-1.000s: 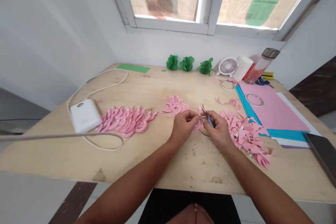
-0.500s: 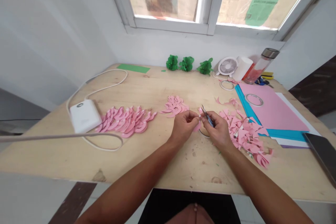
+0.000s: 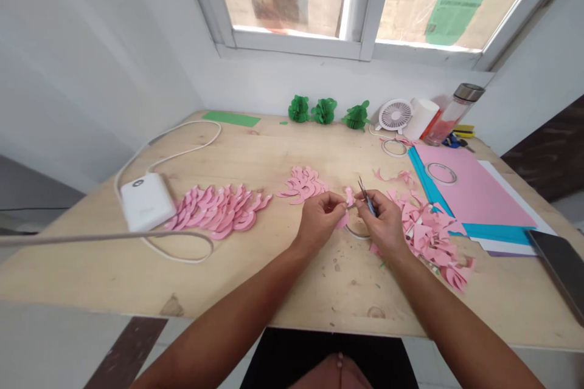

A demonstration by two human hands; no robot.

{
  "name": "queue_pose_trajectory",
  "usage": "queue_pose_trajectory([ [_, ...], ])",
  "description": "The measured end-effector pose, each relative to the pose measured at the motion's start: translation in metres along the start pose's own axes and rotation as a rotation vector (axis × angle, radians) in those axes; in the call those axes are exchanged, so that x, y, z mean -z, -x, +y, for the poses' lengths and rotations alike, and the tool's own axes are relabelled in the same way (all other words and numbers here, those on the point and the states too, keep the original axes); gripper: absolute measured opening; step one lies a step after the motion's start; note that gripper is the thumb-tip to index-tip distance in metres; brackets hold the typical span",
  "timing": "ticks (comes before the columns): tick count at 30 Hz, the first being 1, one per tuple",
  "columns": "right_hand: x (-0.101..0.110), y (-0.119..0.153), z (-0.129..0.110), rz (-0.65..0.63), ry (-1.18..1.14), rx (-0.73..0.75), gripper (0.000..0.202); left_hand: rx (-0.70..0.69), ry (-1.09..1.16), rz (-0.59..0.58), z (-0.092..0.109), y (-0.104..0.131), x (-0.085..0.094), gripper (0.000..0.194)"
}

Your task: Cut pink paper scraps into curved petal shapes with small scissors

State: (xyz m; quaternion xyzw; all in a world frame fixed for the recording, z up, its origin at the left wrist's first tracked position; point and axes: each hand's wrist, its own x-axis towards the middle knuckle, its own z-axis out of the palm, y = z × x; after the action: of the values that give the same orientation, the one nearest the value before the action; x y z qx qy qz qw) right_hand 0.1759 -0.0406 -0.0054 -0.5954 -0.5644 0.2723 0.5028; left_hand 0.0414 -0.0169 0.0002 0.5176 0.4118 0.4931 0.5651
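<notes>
My left hand is closed, thumb and forefinger pinching a small curved pink paper piece, whose middle the fingertips cover. Tucked in my right hand are small scissors, pointed tips up and slightly apart. My right thumb and forefinger meet close to the paper; a thin strip seems to run between the two hands, too small to make out. Below them lies a tape ring, partly hidden. Loose pink petal shapes lie just beyond my left hand.
Overlapping pink petals lie at left beside a white power bank and its cable. Pink scraps heap right of my hand. Further right are coloured sheets and a phone. Green paper shapes and a fan stand behind.
My right hand has shifted slightly right, away from my left, carrying the scissors. More of the pink piece shows between the hands. My left hand stays in place.
</notes>
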Motion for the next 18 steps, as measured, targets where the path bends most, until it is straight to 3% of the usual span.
queue_pose_trajectory([
  [10, 0.0008, 0.0014, -0.0047, -0.058, -0.001, 0.034, 0.017, -0.13, -0.184, -0.031, -0.0014, 0.0023, 0.0009, 0.007],
  [18, 0.0009, 0.0012, -0.004, -0.065, 0.001, 0.03, 0.016, -0.149, -0.248, -0.032, -0.001, 0.0033, 0.0012, 0.009],
])
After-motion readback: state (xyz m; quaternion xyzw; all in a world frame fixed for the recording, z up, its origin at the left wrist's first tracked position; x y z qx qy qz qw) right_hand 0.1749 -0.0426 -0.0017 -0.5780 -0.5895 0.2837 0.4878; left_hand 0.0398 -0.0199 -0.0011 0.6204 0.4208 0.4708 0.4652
